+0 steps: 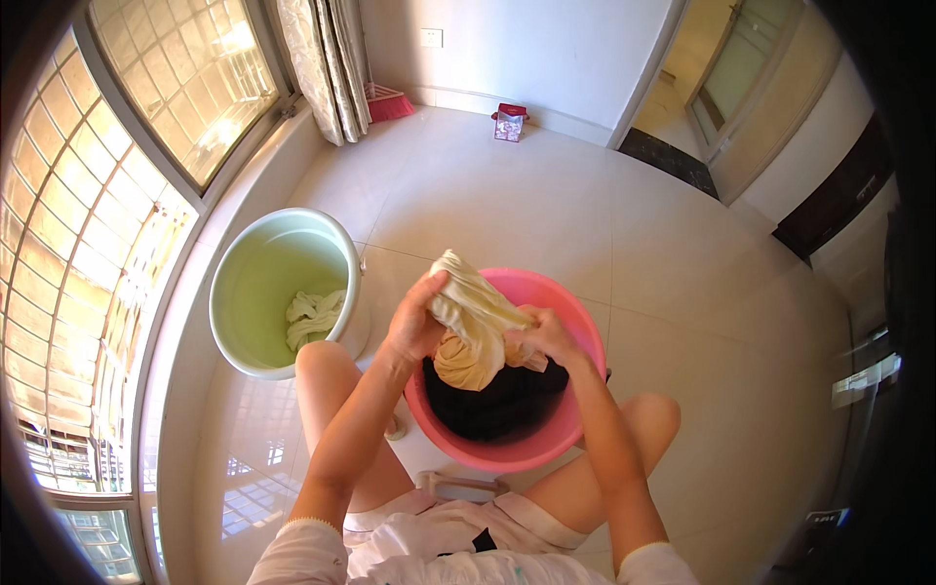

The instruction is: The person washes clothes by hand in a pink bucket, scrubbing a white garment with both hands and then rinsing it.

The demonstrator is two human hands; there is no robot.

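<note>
Over a pink plastic basin (585, 322) on the floor between my knees, both hands grip a wet, light yellow cloth (475, 300). My left hand (418, 311) has its upper left side, thumb on top. My right hand (547, 335) pinches its lower right edge. Part of the cloth hangs as a darker yellow, rounded bulge between the hands. Dark cloth (490, 409) lies low in the basin. A light green bucket (285, 241) stands to the left, with a pale crumpled cloth (314, 316) at its bottom.
Barred windows (88, 219) and a low sill run along the left. A curtain (325, 73), a red broom (387, 104) and a small red and white box (510, 123) are by the far wall. A doorway with a dark threshold (669, 162) opens at the upper right.
</note>
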